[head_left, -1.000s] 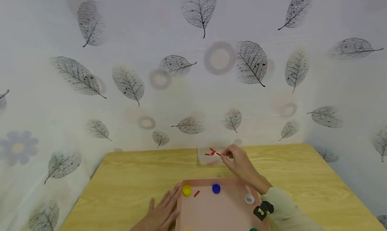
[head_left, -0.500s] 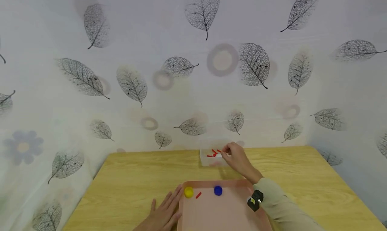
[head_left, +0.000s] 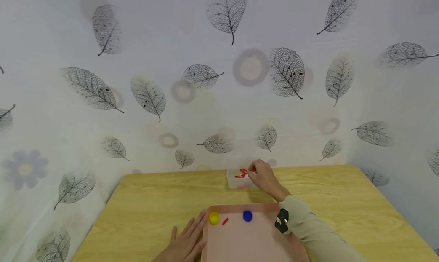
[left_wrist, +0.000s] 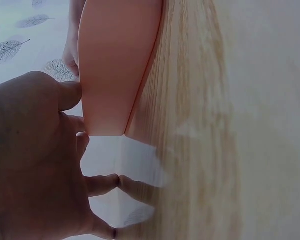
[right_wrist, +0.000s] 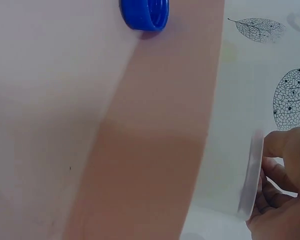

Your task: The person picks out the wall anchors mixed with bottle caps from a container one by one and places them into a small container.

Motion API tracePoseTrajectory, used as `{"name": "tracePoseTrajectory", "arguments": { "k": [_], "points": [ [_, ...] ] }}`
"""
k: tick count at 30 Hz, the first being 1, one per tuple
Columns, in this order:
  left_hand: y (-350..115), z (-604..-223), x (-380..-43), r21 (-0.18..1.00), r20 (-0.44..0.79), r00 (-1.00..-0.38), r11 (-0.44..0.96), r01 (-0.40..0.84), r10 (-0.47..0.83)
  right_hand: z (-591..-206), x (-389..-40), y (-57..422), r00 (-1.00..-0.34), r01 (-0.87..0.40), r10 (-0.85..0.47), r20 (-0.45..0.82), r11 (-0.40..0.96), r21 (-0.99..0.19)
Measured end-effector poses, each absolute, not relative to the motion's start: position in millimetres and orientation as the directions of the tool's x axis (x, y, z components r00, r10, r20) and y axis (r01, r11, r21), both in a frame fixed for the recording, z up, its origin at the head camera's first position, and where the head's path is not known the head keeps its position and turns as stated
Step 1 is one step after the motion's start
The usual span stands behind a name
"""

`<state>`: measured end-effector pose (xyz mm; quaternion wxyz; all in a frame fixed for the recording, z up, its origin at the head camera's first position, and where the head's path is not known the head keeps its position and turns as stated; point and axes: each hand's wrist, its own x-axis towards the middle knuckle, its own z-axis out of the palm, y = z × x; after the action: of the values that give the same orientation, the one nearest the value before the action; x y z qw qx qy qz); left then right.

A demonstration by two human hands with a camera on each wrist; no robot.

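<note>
My right hand (head_left: 265, 180) reaches into a small translucent box (head_left: 234, 183) at the back of the table. Its thumb and fingertips are at several red sticks (head_left: 238, 176) in the box; whether a stick is pinched is too small to tell. In the right wrist view the fingers curl behind the box wall (right_wrist: 252, 175). My left hand (head_left: 185, 241) lies with spread fingers on the table, against the left side of a pink tray (head_left: 253, 239). The left wrist view has its thumb at the tray's rim. One red stick (head_left: 225, 221) lies in the tray.
Inside the tray, a yellow cap (head_left: 214, 218) sits at the far left corner and a blue cap (head_left: 247, 216) by the far side. My right sleeve (head_left: 312, 220) covers the tray's right side. A leaf-patterned wall covering (head_left: 192, 113) stands behind the wooden table (head_left: 164, 189).
My right hand has shifted slightly left over the box, and its forearm has swung left across the tray, covering the white cap seen earlier. The left hand stays in place against the tray.
</note>
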<state>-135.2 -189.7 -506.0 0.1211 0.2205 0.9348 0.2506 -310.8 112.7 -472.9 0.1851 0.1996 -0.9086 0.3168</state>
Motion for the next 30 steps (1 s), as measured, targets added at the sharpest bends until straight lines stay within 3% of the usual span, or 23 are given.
{"name": "tracePoseTrajectory", "arguments": {
  "k": [16, 30],
  "points": [
    [-181, -505, -134, 0.472, -0.105, -0.895, 0.814, 0.339, 0.434, -463, -304, 113, -0.835, -0.494, -0.206, 0.511, 0.691, -0.529],
    [-184, -506, -134, 0.476, -0.091, -0.899, 0.812, 0.338, 0.428, -442, -264, 98, -0.814, -0.56, -0.233, 0.531, 0.558, -0.613]
  ]
}}
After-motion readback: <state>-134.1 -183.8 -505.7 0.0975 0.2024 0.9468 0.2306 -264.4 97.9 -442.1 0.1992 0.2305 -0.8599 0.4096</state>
